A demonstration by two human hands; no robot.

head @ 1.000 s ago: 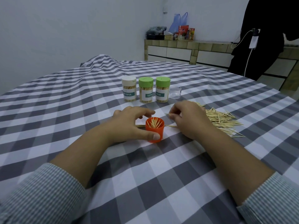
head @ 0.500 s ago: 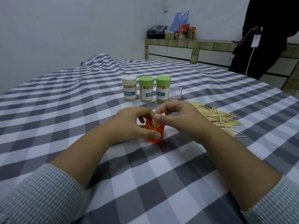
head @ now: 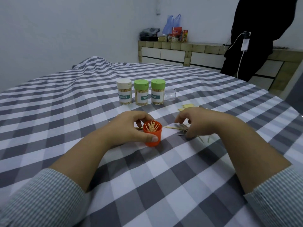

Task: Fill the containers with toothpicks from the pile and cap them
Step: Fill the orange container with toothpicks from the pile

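A small orange container [head: 153, 138] stands on the checked tablecloth with several toothpicks sticking up in it. My left hand [head: 129, 126] grips it, thumb in front and fingers behind. My right hand [head: 199, 122] hovers just right of it over the near end of the toothpick pile [head: 185, 126], fingers curled down onto the sticks; whether it holds any is hidden. Behind stand three capped, filled containers: one white-capped [head: 124, 92] and two green-capped [head: 141, 92] [head: 157, 91]. A clear lid [head: 170, 94] lies beside them.
More toothpicks [head: 188, 106] lie behind my right hand. The tablecloth [head: 65, 99] bunches up at the far left. A tiled counter [head: 180, 49] with bags stands at the back, and a person in black [head: 262, 30] stands at the far right.
My right hand was at the orange container's mouth with toothpicks half a second ago and has moved right, down onto the pile. My left hand keeps its grip on the container.
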